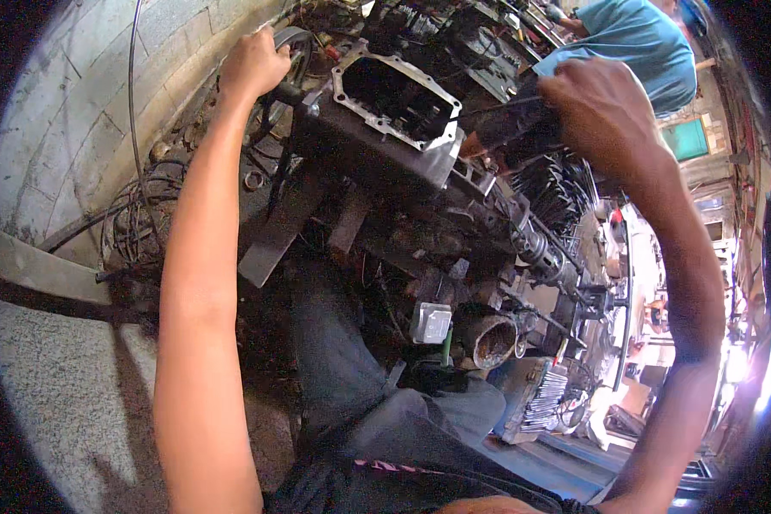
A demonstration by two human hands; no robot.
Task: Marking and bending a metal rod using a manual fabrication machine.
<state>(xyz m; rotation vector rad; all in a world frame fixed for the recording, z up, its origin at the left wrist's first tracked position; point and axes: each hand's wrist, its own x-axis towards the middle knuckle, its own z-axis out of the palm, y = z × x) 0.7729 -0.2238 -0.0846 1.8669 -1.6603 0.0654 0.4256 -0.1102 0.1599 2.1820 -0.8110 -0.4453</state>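
Observation:
My left hand [255, 64] is closed on the rim of a dark handwheel [298, 43] at the far left of a machine. Beside the wheel sits a heavy metal housing [368, 133]. Its top opening is dark inside, framed by a pale flange [391, 60] with bolt holes. My right hand [604, 111] is raised on the right, past the housing, with its fingers curled closed. The back of that hand hides whatever its fingers hold, if anything.
Another person in a teal shirt [634, 51] bends at the far right. A block wall [68, 103] and coiled cable [137, 218] lie left. Nearer are a rusty pipe [493, 341], a small grey box [431, 323] and a blue crate of metal rods [527, 398].

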